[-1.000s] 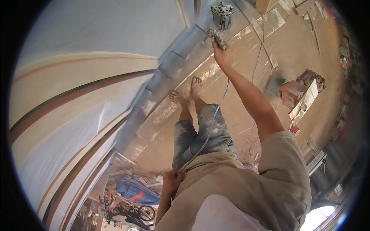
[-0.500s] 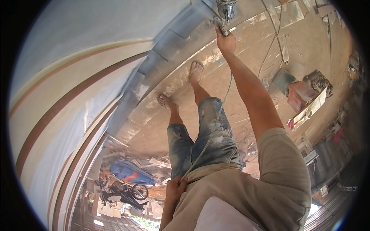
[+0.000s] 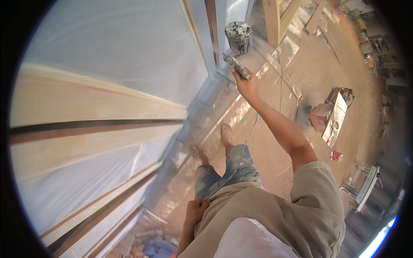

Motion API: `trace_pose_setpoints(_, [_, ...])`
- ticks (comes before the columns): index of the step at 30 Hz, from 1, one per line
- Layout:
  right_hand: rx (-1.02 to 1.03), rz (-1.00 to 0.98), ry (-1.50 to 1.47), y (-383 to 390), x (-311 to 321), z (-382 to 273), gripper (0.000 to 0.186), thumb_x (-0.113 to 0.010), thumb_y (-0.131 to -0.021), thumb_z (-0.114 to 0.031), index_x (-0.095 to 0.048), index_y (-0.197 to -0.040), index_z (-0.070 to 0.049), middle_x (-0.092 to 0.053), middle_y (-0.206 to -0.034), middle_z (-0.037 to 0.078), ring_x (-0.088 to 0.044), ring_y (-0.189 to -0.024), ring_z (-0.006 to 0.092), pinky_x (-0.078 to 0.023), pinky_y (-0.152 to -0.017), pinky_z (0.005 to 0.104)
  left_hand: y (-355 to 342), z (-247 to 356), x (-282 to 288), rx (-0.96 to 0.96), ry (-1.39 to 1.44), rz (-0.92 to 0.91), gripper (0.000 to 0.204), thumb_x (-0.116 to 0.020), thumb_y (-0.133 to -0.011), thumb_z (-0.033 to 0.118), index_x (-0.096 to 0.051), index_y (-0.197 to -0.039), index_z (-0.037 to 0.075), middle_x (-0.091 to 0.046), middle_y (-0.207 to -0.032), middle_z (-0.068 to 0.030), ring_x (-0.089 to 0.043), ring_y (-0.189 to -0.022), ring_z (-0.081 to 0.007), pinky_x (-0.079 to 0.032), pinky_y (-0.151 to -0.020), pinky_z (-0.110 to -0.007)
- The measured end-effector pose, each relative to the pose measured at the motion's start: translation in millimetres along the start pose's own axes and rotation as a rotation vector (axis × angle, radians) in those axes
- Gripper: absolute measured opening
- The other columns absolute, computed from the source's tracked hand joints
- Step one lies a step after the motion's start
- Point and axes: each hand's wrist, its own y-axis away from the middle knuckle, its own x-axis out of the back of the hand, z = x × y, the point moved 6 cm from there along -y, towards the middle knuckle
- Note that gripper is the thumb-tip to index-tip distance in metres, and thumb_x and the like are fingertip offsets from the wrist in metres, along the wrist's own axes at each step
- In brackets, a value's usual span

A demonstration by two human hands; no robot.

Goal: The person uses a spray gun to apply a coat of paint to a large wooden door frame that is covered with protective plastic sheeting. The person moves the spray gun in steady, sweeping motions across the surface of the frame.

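My right hand (image 3: 248,86) is wrapped round the handle of a paint-splattered spray gun (image 3: 236,66), held out ahead of me. A round cup (image 3: 239,43), speckled with dried paint, sits on the gun. To the gun's left rises a tall surface (image 3: 124,56) that looks sheeted in pale plastic, edged by pale wooden framing (image 3: 99,101). A thin hose (image 3: 252,129) hangs below my right arm and runs across my shorts. Down at my waist, my left hand (image 3: 197,210) is closed round that hose.
Grey-painted strips (image 3: 195,109) line the floor along the wall's foot. On the right stand a reddish box (image 3: 320,115), a pale board (image 3: 335,122) with small items on it, and a small can (image 3: 337,156). Upright wooden boards (image 3: 271,21) stand beyond the gun.
The view has turned, bringing more of the sheeted surface into sight. The spray gun is now lower in the picture and nearer that surface. My left hand stays at my waist on the hose.
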Motion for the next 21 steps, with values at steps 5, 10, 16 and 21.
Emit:
trace_pose_setpoints(5, [0.185, 0.129, -0.024, 19.6, 62.2, -134.4, 0.051, -0.072, -0.087, -0.055, -0.068, -0.084, -0.004, -0.065, -0.072, 0.022, -0.062, -0.074, 0.0462, -0.047, -0.065, 0.0486, 7.1, -0.6, 57.4, -0.318, -0.14, 0.083, 0.036, -0.066, -0.091, 0.033, -0.063, -0.079, -0.001, -0.056, -0.062, -0.0217, -0.051, -0.056, -0.0277, -0.044, -0.056, -0.042])
trace_pose_setpoints(10, [0.405, 0.277, -0.025, 40.4, 125.9, -260.8, 0.052, -0.071, -0.088, -0.054, -0.067, -0.084, -0.002, -0.064, -0.074, 0.024, -0.061, -0.075, 0.0469, -0.047, -0.064, 0.0492, 19.5, -8.8, 87.8, -0.466, -0.191, 0.094, 0.038, -0.065, -0.091, 0.036, -0.061, -0.081, 0.0, -0.058, -0.071, -0.0269, -0.057, -0.064, -0.0446, -0.046, -0.059, -0.046])
trace_pose_setpoints(16, [0.571, 0.395, -0.129, 64.7, 195.1, -410.7, 0.05, -0.069, -0.089, -0.054, -0.073, -0.1, -0.005, -0.068, -0.077, 0.022, -0.064, -0.078, 0.0457, -0.05, -0.068, 0.0465, 32.8, -0.2, 117.2, -0.64, -0.181, 0.163, 0.041, -0.062, -0.092, 0.039, -0.058, -0.08, 0.0, -0.058, -0.074, -0.0293, -0.057, -0.071, -0.0507, -0.045, -0.062, -0.051])
trace_pose_setpoints(21, [0.681, 0.512, -0.155, 69.1, 229.1, -514.5, 0.057, -0.065, -0.089, -0.06, -0.074, -0.102, -0.006, -0.07, -0.084, 0.023, -0.066, -0.087, 0.0448, -0.05, -0.076, 0.0484, 30.9, 1.9, 137.0, -0.612, -0.181, 0.198, 0.042, -0.062, -0.093, 0.039, -0.058, -0.079, -0.001, -0.059, -0.075, -0.0302, -0.057, -0.071, -0.0506, -0.046, -0.063, -0.051])
